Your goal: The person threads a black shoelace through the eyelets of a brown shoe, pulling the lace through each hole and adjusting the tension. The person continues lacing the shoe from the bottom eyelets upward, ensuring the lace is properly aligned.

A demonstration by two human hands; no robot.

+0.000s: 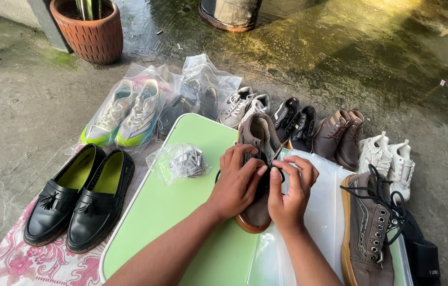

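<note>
While threading the black lace [276,170] through the brown shoe [258,139] at the middle of the green table [181,212], keep the left hand [236,182] curled over the upper to pin it and the right hand [291,190] pinched shut on the lace tip, pulling straight and even. At three o'clock lies the matching shoe [367,233] with loose lace; at nine o'clock a plastic bag [179,161] and black loafers [78,198]; at twelve o'clock rows of sneakers [242,106], crowding elbow room.

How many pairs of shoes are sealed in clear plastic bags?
2: a white and lime sneaker pair left of the green table, and a dark pair beside it. More may be hidden.
</note>
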